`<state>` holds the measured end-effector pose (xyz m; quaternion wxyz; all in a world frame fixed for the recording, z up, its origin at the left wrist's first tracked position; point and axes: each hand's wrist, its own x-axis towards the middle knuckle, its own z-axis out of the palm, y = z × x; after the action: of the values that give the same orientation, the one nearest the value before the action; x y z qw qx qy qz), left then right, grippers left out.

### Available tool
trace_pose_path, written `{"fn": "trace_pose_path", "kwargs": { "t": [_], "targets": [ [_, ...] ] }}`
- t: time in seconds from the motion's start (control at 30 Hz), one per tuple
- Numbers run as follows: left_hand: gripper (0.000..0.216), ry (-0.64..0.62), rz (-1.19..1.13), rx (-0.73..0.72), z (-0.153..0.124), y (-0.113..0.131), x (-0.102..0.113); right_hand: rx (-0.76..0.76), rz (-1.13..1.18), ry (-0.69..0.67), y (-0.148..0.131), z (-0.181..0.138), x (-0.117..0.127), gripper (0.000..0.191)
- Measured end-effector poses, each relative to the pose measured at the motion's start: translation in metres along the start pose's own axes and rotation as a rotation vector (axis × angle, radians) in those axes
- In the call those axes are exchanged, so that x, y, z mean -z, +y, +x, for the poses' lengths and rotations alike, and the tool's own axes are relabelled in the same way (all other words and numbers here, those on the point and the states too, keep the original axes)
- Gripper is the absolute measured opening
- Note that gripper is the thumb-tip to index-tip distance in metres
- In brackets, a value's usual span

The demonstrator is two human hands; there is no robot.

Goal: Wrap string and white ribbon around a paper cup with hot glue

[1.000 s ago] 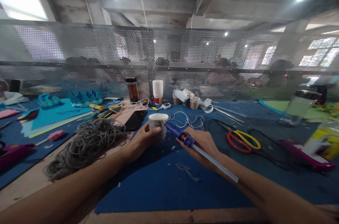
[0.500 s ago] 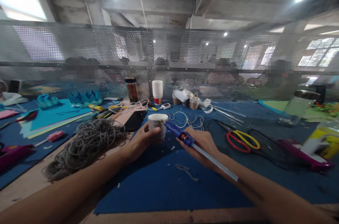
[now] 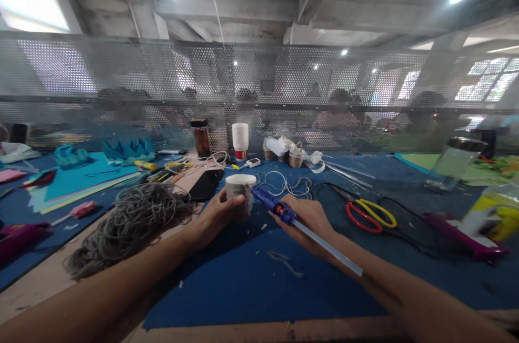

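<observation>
My left hand (image 3: 217,216) is closed around a paper cup (image 3: 238,192) with a white rim and grey cord wound over its side. In my right hand (image 3: 310,219) is a blue glue gun (image 3: 273,205), its nozzle at the right side of the cup near the rim. A long clear glue stick (image 3: 328,246) sticks out of the back of the gun toward me. Whether the nozzle touches the cord is too small to tell. A tangled heap of grey cord (image 3: 133,224) lies left of my left hand.
Scissors (image 3: 371,215) with red and yellow handles lie on the blue mat (image 3: 243,300) at right. Behind my hands stand stacked paper cups (image 3: 240,140), a brown-filled jar (image 3: 200,138) and cord-wrapped cups (image 3: 295,156). A glass jar (image 3: 454,165) stands far right. A perforated screen (image 3: 259,73) closes the back.
Both hands hold nearly the same pose, glue gun against the cup. The whole view has shifted very slightly.
</observation>
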<state>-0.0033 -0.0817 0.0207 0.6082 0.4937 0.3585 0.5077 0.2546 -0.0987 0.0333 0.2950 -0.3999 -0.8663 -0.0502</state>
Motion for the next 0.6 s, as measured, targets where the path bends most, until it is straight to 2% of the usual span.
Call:
{"fn": "trace_pose_path", "kwargs": {
  "t": [0.6],
  "targets": [
    [0.052, 0.023, -0.028, 0.013, 0.001, 0.0015, -0.0007, -0.019, -0.007, 0.001, -0.0007, 0.0008, 0.0019, 0.017]
  ]
}}
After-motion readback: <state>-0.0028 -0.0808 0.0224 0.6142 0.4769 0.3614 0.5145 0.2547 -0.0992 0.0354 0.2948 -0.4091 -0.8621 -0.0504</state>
